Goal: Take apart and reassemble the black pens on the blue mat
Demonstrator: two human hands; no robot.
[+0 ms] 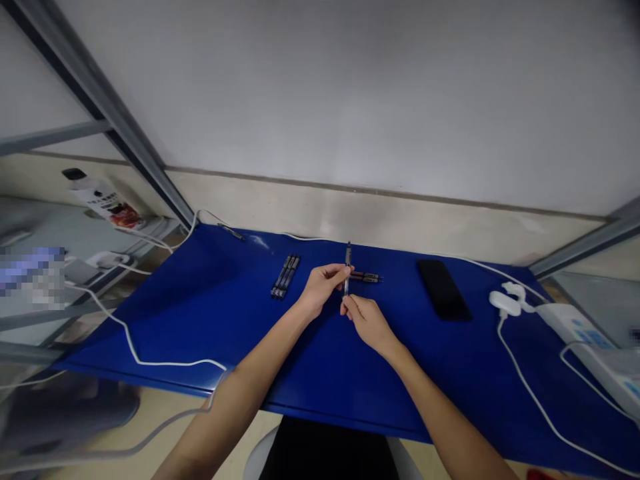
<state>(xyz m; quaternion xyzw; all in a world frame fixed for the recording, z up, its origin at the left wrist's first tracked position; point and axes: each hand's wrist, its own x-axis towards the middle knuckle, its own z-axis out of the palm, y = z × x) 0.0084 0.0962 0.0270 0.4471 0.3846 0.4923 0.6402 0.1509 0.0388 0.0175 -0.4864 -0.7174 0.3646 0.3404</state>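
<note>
Both hands hold one pen (348,255) upright over the desk, its dark end pointing toward the wall. My left hand (321,283) pinches the pen around its middle. Fingers of my right hand (367,319) are closed on its lower end, nearer to me. Just beyond the right hand lie dark pens (369,277) side by side, partly hidden by the fingers and the held pen. To the left of my left hand, several pens (285,276) rest in a neat row.
A blue desk (210,313) stands against the wall. At right lie a black phone (443,290), a white charger (505,303) and a power strip (575,330). A lone pen (231,231) is at the back left. A white cable (165,363) crosses the left side; a bottle (107,200) stands beyond.
</note>
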